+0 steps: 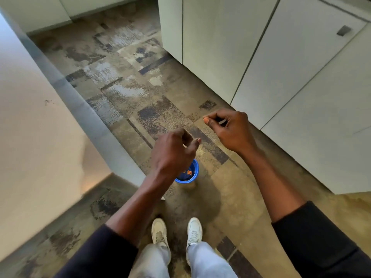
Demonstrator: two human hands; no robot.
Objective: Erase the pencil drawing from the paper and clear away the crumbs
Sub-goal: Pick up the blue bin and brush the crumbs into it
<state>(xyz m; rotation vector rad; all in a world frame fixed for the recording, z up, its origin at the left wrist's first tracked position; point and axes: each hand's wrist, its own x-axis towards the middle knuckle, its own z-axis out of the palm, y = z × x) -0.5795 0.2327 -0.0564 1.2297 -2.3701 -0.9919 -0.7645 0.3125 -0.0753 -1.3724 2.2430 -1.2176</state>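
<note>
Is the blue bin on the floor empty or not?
Not empty: orange scraps lie inside the blue bin, which the left hand partly hides.

- We saw a patchy brown and grey carpet (128,91) underfoot.
- White cabinets (291,77) stood along the right, one bearing a small grey handle (343,30).
- A pale tabletop (30,137) lay at left.
- White sneakers (159,230) and light trousers (204,261) showed at the bottom.

Both forearms outstretched, left hand (173,155) curled, right hand (230,130) curled with fingertips pinched.
</note>
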